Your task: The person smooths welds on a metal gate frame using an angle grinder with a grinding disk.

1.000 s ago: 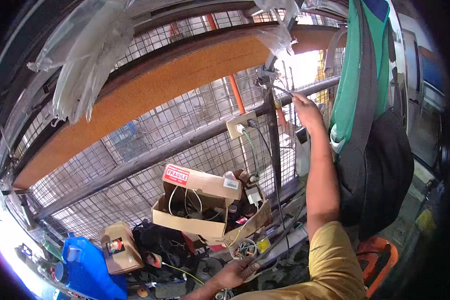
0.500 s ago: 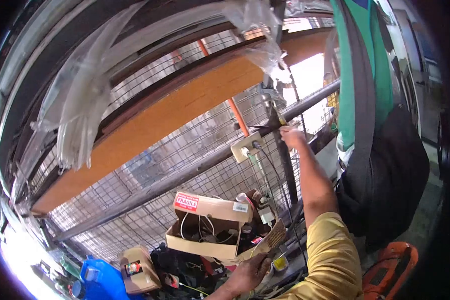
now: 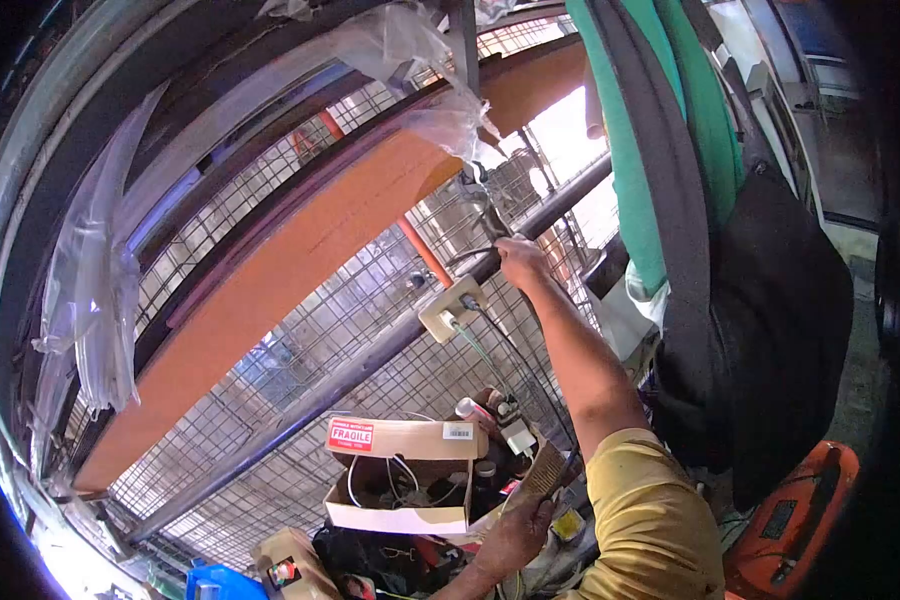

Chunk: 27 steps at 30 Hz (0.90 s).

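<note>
My right hand is raised on an outstretched arm to a dark upright post in front of the wire mesh. Its fingers are closed there, and what they grip is too small to make out. Lower down, my left hand is beside an open cardboard box with a red FRAGILE label. Its fingers are curled, and what they hold is not clear. White cable loops and dark small items lie in the box. A beige power outlet with plugs in it hangs below my right hand.
A long orange-brown board runs across the wire mesh. Clear plastic wrapping hangs at the left. Green and black cloth hangs at the right, above an orange case. A blue container stands at the bottom.
My view has shifted and tilted, so the post and outlet appear further left. My right hand stays by the post; the yellowish piece above its fingers no longer shows. My left hand stays beside the box.
</note>
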Each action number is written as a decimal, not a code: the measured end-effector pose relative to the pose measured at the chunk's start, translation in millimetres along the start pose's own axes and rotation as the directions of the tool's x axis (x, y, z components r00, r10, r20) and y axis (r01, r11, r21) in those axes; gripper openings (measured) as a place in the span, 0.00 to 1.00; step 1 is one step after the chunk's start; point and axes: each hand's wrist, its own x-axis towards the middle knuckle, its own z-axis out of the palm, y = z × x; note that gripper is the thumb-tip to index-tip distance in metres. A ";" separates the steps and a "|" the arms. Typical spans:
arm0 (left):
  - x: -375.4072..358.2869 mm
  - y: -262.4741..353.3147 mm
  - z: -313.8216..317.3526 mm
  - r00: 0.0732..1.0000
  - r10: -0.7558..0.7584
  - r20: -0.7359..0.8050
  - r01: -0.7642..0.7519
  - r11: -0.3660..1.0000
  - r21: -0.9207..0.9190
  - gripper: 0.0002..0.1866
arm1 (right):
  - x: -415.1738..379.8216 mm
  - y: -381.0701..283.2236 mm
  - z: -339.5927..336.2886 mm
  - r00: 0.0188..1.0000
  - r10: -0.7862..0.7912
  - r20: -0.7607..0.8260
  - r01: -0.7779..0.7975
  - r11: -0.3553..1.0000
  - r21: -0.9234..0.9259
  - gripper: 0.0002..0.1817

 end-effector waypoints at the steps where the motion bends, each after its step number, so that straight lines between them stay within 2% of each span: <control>1: -1.0 0.6 0.5 1.000 0.000 0.005 0.000 1.000 -0.012 0.18 | 2.8 -4.7 1.4 0.999 -0.001 -0.041 0.003 0.999 0.052 0.12; 3: 0.9 0.3 1.2 0.999 -0.039 -0.005 0.038 0.999 -0.028 0.19 | 11.8 -3.4 -4.4 0.990 -0.131 -0.056 0.139 0.971 0.192 0.12; 4: 6.3 -5.1 2.6 0.999 -0.045 -0.009 0.045 0.998 -0.034 0.19 | 16.3 -2.5 -7.5 0.993 -0.091 0.077 0.084 0.993 0.089 0.13; 6: 2.5 -2.5 0.6 0.998 -0.052 -0.017 0.052 0.999 -0.013 0.19 | 3.8 -15.1 -14.6 0.991 -0.076 0.113 0.101 0.966 -0.239 0.14; 7: 1.5 7.9 -2.8 0.999 -0.039 -0.031 0.040 0.999 0.008 0.19 | -0.8 -30.4 -31.1 0.991 -0.069 0.119 0.111 0.909 -0.402 0.14; 8: 1.6 14.4 -4.5 0.999 -0.026 -0.047 0.027 0.999 0.029 0.19 | -10.6 -56.7 -45.8 0.990 0.011 0.138 0.043 0.923 -0.383 0.16; 9: 2.3 8.5 -0.4 0.998 0.001 -0.065 0.000 1.000 0.018 0.19 | -3.6 -59.7 -29.6 0.987 -0.121 0.104 0.148 0.937 -0.315 0.15; 10: 4.0 -1.7 6.7 0.996 0.025 -0.085 -0.024 1.000 0.006 0.19 | -9.6 -81.8 -34.3 0.951 -0.297 -0.088 0.276 0.941 -0.197 0.13; 11: 5.7 -10.6 11.8 0.993 0.046 -0.106 -0.047 0.999 -0.004 0.19 | -18.3 -104.5 -37.2 0.961 -0.273 0.051 0.275 0.960 -0.044 0.08; 12: 6.1 -10.0 10.4 0.997 0.005 -0.080 -0.007 1.000 -0.023 0.19 | -23.9 -123.7 -34.0 0.920 -0.389 0.044 0.377 0.911 0.170 0.05; 13: 6.2 -8.7 8.4 0.998 -0.038 -0.051 0.036 0.998 -0.041 0.19 | -33.4 -141.3 -21.8 0.880 -0.474 0.023 0.448 0.844 0.294 0.05; 14: 6.0 -8.2 7.3 0.996 -0.081 -0.023 0.079 0.995 -0.060 0.19 | -28.1 -149.0 3.4 0.793 -0.609 0.013 0.591 0.774 0.229 0.10; 15: 6.3 -12.5 8.7 0.997 -0.078 -0.024 0.076 0.995 -0.061 0.19 | -37.9 -170.4 -5.8 0.861 -0.479 0.170 0.471 0.878 0.090 0.12; 17: 8.4 -24.5 12.7 0.997 -0.074 -0.034 0.072 0.995 -0.064 0.19 | -26.0 -188.6 12.9 0.884 -0.301 0.357 0.362 0.925 -0.116 0.13; 20: 0.0 -17.7 9.0 0.985 0.084 -0.150 -0.097 0.992 -0.081 0.19 | -28.8 -192.8 -25.1 0.897 -0.409 0.167 0.414 0.910 0.009 0.15; 21: -4.3 -16.1 5.3 0.994 0.064 -0.087 -0.070 0.995 -0.068 0.19 | -15.5 -194.6 -30.4 0.950 -0.261 0.170 0.272 0.961 -0.047 0.17; 22: -11.2 -15.5 0.1 0.999 0.038 -0.027 -0.039 0.998 -0.055 0.20 | -11.5 -187.1 -59.7 0.982 -0.173 0.074 0.170 0.984 0.044 0.19; 23: -16.9 -13.7 -1.5 0.999 0.015 0.032 -0.014 0.999 -0.043 0.20 | 4.3 -160.0 -54.6 0.989 -0.106 0.100 0.105 0.994 0.015 0.18; 24: -23.3 -11.8 0.9 0.999 0.042 0.024 -0.039 0.994 -0.105 0.18 | 17.1 -123.0 -40.4 0.986 -0.137 0.090 0.140 0.990 -0.026 0.17; 25: -26.3 -13.2 3.9 0.997 0.079 0.019 -0.077 0.992 -0.098 0.18 | 45.0 -74.9 16.7 0.977 -0.115 0.182 0.137 0.984 -0.113 0.16; 26: -27.1 -13.7 7.7 0.992 0.123 0.016 -0.121 0.989 -0.090 0.17 | 5.5 -85.5 -38.2 0.958 -0.002 0.287 0.076 0.966 -0.247 0.18; 27: -24.8 -13.2 11.9 0.984 0.176 0.012 -0.174 0.981 -0.081 0.17 | -3.0 -71.5 -25.9 0.968 -0.046 0.247 0.099 0.973 -0.209 0.18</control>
